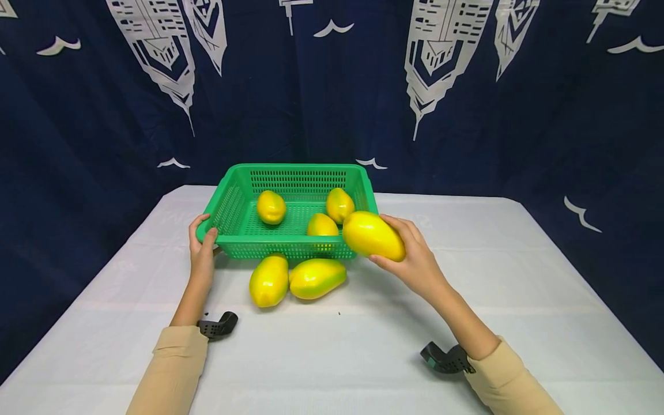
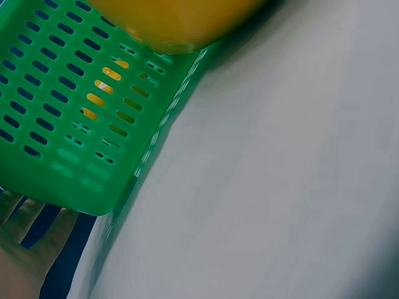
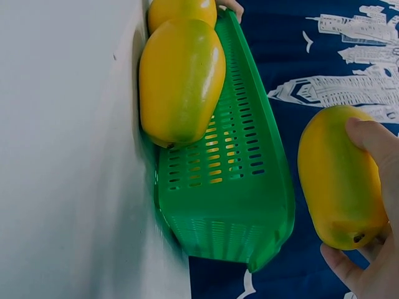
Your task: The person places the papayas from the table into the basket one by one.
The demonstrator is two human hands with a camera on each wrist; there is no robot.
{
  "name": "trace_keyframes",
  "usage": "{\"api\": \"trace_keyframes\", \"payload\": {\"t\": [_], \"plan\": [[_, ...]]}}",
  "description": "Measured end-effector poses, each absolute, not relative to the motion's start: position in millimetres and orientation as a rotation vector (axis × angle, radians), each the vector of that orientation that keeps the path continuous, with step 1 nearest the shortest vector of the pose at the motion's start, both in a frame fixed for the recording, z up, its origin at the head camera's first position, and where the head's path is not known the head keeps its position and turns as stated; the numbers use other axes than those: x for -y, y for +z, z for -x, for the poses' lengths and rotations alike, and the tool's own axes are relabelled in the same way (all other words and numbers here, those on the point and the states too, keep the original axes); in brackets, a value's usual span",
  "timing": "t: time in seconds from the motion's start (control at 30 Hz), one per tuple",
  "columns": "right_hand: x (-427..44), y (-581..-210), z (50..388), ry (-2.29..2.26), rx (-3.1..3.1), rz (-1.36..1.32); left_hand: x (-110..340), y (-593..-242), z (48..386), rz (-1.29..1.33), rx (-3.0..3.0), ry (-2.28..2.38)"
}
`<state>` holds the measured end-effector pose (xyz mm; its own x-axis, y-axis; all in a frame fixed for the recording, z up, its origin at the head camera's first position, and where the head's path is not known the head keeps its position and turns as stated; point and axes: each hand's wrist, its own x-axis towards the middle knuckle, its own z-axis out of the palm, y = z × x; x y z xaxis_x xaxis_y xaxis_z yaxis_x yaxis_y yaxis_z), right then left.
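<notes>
A yellow mango is gripped in my right hand, raised at the front right corner of a green plastic basket. In the right wrist view the thumb and fingers hold that mango apart from the basket wall. My left hand grips the basket's front left corner, thumb over the rim. Inside the basket lie three mangoes, one on the left and two on the right. On the table before the basket, two more mangoes lie side by side, one upright-pointing and one sideways.
A white cloth covers the table. Behind it hangs a dark blue curtain with white building prints. Black wrist devices sit on both forearms.
</notes>
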<state>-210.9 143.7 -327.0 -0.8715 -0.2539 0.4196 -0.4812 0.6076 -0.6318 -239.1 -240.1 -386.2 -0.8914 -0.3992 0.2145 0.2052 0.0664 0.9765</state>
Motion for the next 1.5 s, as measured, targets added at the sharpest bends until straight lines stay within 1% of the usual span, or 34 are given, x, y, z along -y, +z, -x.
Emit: {"api": "trace_keyframes", "payload": {"t": [0.97,1.5], "plan": [[-145,-328,213,1.131,2.546,-0.598,240,-387,237,-0.186,1.903,-1.879],[-136,-319,217,1.203,2.504,-0.606,240,-388,238,-0.169,1.892,-1.882]]}}
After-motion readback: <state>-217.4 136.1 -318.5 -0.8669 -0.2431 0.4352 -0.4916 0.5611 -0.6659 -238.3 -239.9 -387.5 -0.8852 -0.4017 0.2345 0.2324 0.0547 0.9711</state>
